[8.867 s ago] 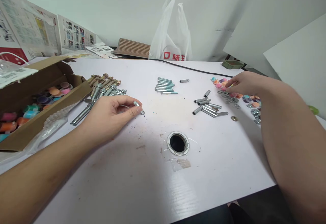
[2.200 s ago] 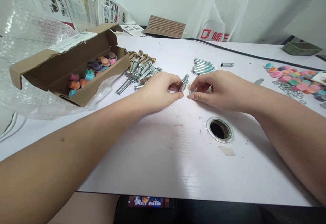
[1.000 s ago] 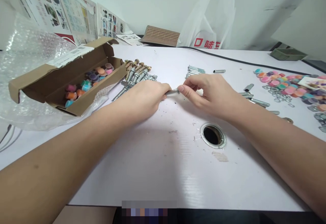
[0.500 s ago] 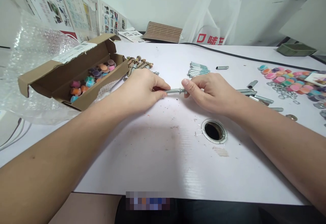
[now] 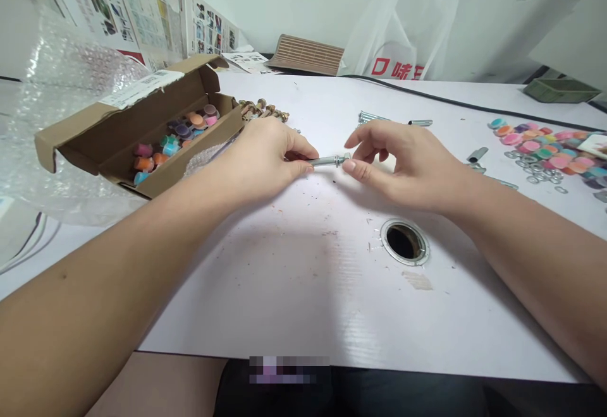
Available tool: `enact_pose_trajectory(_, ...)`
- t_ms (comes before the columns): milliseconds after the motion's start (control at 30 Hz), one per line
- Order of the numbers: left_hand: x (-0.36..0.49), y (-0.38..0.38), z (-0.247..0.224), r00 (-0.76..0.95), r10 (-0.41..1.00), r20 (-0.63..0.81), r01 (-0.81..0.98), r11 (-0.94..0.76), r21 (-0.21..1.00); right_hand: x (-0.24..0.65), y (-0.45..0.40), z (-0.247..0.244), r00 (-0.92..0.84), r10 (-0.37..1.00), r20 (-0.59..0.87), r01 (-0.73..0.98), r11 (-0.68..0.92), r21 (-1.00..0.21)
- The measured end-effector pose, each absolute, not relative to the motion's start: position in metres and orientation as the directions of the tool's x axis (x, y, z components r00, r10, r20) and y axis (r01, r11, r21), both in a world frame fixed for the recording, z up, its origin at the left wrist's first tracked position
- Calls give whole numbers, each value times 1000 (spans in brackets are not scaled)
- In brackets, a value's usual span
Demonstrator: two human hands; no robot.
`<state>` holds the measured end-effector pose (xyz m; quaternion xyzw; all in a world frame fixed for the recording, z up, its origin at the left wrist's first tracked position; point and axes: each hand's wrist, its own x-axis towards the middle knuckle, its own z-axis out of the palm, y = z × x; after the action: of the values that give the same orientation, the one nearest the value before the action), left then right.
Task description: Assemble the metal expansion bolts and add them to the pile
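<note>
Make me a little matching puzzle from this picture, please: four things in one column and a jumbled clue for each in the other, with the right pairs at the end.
Things:
1. bolt
2. box
3. bag
4. cable

Clues:
A. white and see-through, with red print
B. black, running along the back of the table
C. pinched in the left hand
D. brown and open, with colourful pieces inside

Pairs: 1-C, 2-D, 3-A, 4-B

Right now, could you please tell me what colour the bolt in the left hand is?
The bolt is silver, seen best in the head view.
</note>
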<state>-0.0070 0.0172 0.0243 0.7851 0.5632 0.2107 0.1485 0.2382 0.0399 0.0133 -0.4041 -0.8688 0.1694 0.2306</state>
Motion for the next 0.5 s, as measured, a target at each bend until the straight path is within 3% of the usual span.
enact_pose_trajectory(133,-8,18,23,280,944,172,816,-329,475,236,39,14,-578,795,183,650,585,-486)
enact_pose_trajectory(300,-7,18,23,271,949,162,818,-315,482,237,38,15,-538,800,266,626,591,-509)
enact_pose_trajectory(500,-7,19,22,282,943,174,802,-332,497,238,39,13,-562,808,178,641,561,-524)
